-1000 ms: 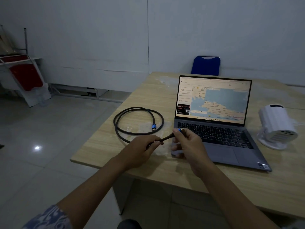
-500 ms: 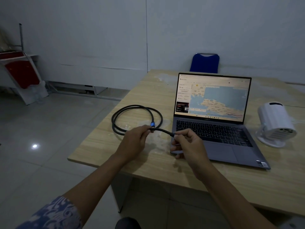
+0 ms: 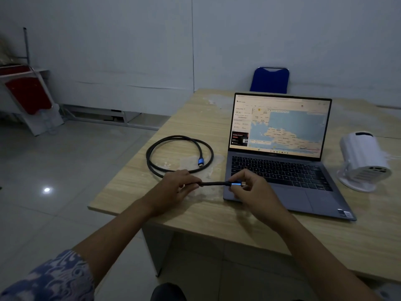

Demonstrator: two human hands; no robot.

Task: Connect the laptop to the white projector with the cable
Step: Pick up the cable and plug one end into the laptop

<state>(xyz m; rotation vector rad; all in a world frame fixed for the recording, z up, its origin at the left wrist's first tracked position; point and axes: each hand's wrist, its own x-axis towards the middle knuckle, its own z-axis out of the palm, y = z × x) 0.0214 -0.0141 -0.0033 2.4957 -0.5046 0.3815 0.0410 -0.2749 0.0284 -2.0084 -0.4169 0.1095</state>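
Observation:
A black cable (image 3: 180,139) lies coiled on the wooden table (image 3: 195,109), left of the open grey laptop (image 3: 280,170). One blue-collared plug (image 3: 201,162) rests inside the coil. My left hand (image 3: 175,187) grips the cable a short way back from its other end. My right hand (image 3: 251,190) pinches that end's blue plug (image 3: 236,184) between thumb and fingers, its metal tip pointing right, just above the laptop's front left corner. The white projector (image 3: 364,159) stands on its round base to the right of the laptop, untouched.
A blue chair (image 3: 270,80) stands behind the table against the white wall. Red and white folded furniture (image 3: 26,94) leans at the far left. Tiled floor (image 3: 65,170) stretches left of the table's edge.
My right hand has turned the plug so that its blue collar and metal tip show, and shifted slightly right. My left hand has slid along the cable, off the coil and closer to the plug.

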